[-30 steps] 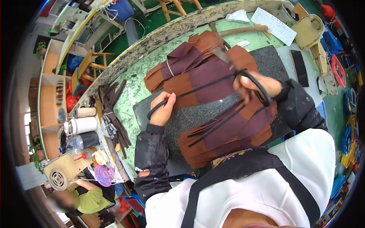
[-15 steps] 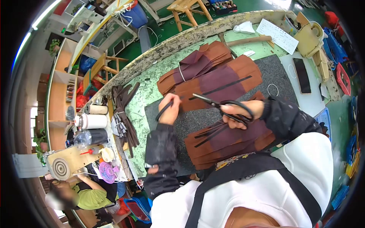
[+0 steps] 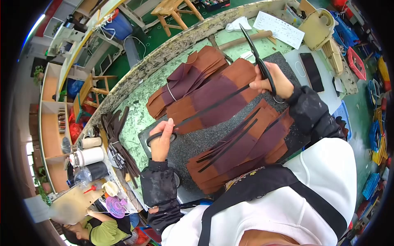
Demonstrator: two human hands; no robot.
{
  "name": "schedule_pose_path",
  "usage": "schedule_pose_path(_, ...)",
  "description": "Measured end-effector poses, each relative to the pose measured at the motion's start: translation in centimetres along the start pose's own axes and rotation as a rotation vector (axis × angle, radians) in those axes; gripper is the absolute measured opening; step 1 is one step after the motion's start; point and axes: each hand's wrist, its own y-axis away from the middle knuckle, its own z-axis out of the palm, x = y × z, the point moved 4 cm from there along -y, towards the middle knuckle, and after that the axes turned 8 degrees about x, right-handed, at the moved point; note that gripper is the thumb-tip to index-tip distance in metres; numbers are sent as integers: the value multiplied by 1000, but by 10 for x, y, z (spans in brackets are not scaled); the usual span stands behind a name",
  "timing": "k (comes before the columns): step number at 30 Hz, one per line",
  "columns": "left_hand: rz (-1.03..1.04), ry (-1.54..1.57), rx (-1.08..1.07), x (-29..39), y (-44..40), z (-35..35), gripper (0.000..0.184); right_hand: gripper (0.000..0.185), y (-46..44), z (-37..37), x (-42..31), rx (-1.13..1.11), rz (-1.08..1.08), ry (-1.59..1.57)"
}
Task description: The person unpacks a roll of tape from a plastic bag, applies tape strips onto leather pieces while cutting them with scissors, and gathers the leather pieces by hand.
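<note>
Black scissors (image 3: 255,51) are in my right hand (image 3: 274,78), their blades pointing up and away. The same hand pinches one end of a thin black strip (image 3: 217,102), stretched across a stack of brown and purple pieces (image 3: 219,96). My left hand (image 3: 161,138) grips the strip's other end, which curls round behind the fingers. A second stack (image 3: 180,86), tied with a light band, lies behind. Nearer my body is a third stack (image 3: 246,143) with black strips on it. Part of the stacks rests on a dark stone slab (image 3: 193,143).
A hammer (image 3: 246,39), a written sheet (image 3: 281,30) and a phone (image 3: 312,71) lie toward the back right. Dark strips (image 3: 123,147) and a white bottle (image 3: 88,156) are at the left. Another person (image 3: 104,231) sits at lower left.
My right hand has moved up and right, with the scissors swung from pointing left to pointing away. A black strip now spans between my hands, over the middle stack.
</note>
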Motion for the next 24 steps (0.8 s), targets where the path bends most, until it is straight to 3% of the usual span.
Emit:
schedule_pose_path(4, 147, -210, -29, -7, -23, -3, 28, 30, -32, -2, 22, 41, -32, 468)
schedule_pose_path(5, 170, -229, 2, -14, -30, -2, 29, 30, -38, 0, 24, 34, -33, 465)
schedule_pose_path(7, 184, -255, 33, -30, -40, 8, 29, 30, -46, 4, 26, 74, -187, 794)
schedule_pose_path(9, 359, -448, 147, -32, -43, 17, 30, 32, -49, 10, 25, 114, -351, 1123)
schedule_pose_path(12, 245, -374, 79, -33, -45, 8, 29, 37, -39, 6, 8, 138, -321, 1253)
schedule_pose_path(14, 133, -288, 20, -35, -45, 4, 28, 43, -12, 23, -7, -84, -235, 757)
schedule_pose_path(16, 96, -281, 1, -41, -39, 2, 28, 52, 28, 62, -9, -563, 383, 144)
schedule_pose_path(17, 86, -264, -17, -42, -42, 2, 27, 60, 43, 84, 1, -652, 703, -15)
schedule_pose_path(19, 76, -230, -53, -40, -50, 3, 25, 61, 62, 121, 13, -849, 999, -129)
schedule_pose_path(24, 136, -299, -1, -56, -52, 2, 25, 61, 38, 160, 69, -791, 988, -144)
